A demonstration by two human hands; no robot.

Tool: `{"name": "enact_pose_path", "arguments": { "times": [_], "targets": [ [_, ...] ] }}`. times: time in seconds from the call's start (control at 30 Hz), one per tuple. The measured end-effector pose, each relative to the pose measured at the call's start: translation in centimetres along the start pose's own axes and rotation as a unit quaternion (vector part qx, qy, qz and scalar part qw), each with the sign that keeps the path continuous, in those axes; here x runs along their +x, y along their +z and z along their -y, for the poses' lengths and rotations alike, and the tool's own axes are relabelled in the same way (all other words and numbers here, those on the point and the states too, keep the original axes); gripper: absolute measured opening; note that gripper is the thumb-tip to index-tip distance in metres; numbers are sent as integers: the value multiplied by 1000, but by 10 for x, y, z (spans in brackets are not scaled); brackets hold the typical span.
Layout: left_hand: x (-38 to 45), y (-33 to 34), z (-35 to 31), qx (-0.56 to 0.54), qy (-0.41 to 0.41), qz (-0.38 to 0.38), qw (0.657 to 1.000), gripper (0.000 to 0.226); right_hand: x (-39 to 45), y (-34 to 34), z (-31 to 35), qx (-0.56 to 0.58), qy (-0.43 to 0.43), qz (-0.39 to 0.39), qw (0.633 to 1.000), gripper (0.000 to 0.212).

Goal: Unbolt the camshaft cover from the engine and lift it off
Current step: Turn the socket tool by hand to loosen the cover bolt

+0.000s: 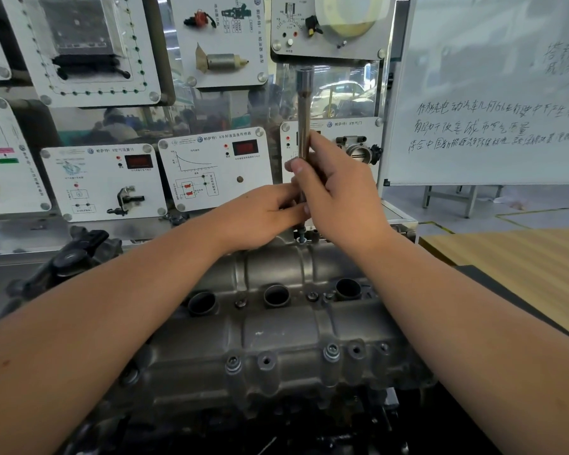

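Grey cast aluminium camshaft cover [276, 326] is sitting square on the engine [211, 418], right below the camera, not lifted at all. Both hands are up at the far edge of it, on a long chrome extension bar [304, 126] that stands nearly upright. The right hand [335, 195] is wrapped around the lower part of the bar, thumb across the front. The left hand [263, 211] pinches it low down with the fingertips, just above a bolt [301, 233] sticking up from the cover's back rim.

That bolt looks well backed out to me (hard to be sure, the fingers cover the joint). Near edge still has a bolt [331, 350] seated in its hole, and another [233, 362] to its left, while a few holes beside them look empty.

What could go wrong, in my opinion:
- the bar is tall and held only by hand, so if it tips, the bit could cam out and chew the bolt head
- a loose bolt could fall off the tip and drop down one of the open plug wells [276, 295]
- trying to lift the cover with the near bolts still in would just twist or crack it
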State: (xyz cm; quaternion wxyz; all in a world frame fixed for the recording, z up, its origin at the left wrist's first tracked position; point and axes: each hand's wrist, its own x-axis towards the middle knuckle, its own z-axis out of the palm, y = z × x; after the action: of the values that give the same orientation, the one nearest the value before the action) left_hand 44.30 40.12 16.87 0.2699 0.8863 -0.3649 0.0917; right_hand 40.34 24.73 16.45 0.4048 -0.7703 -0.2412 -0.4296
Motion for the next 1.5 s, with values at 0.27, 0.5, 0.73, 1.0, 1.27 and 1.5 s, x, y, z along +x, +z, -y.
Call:
{"name": "enact_pose_path", "arguments": {
  "times": [0.27,0.5,0.73,1.0,1.27,1.5],
  "targets": [
    [1,-1,-1,10,-1,0,1000,18,-1,0,1,22,1,-9,1000,42],
    [-1,0,-2,-14,-10,3,1000,30,-1,0,1,17,21,-15,1000,45],
    [1,-1,0,-4,-3,-4,1000,17,-2,2,-1,0,13,-17,1000,53],
    [1,0,2,-42,-10,1,999,25,0,3,0,-7,36,5,999,47],
    [2,-1,1,-38,1,-11,999,17,-2,3,-3,-30,1,-18,999,35],
    [0,-1,0,-21,-15,1,1000,29,-1,2,-3,11,45,5,999,43]
  ]
}}
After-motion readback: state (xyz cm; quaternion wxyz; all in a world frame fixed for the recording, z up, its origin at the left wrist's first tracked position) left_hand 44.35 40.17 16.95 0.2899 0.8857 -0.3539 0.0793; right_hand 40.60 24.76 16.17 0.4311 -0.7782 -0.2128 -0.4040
